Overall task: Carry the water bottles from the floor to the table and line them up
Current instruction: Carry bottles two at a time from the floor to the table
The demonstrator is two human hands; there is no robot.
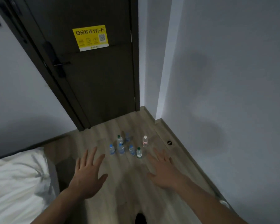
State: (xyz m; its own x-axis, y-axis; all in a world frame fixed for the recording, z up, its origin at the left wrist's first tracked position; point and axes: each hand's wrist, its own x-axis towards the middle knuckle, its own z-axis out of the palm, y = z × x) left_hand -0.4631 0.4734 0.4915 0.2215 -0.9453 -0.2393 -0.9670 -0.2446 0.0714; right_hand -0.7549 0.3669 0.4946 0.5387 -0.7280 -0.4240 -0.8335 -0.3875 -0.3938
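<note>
From the head view, seven water bottles stand upright on the wooden floor [103, 131] in front of a dark door [95, 75], clustered loosely: a green-capped bottle [120, 139] and a blue-capped one [127, 137] at the back, three blue-capped bottles across the middle [112, 149] [121, 148] [132, 149], a second green-capped bottle [139, 152] nearest the person, and a white-capped bottle with a red label [145, 141] a little apart to the right. Both hands reach forward, palms down, holding nothing. The left hand [87, 173] has its fingers [91, 153] spread, and the right hand [164, 170] has its fingers [158, 153] spread too. The bottles lie ahead of and between the two hands, well below them, their long axes vertical, so each would likely be taken from above or round its side. The right hand appears nearer the near green-capped bottle; the left appears nearer the leftmost blue-capped one. A bed with white bedding [14, 183] sits at the left. No worktop shows, so none has been carried yet by this evidence.
</note>
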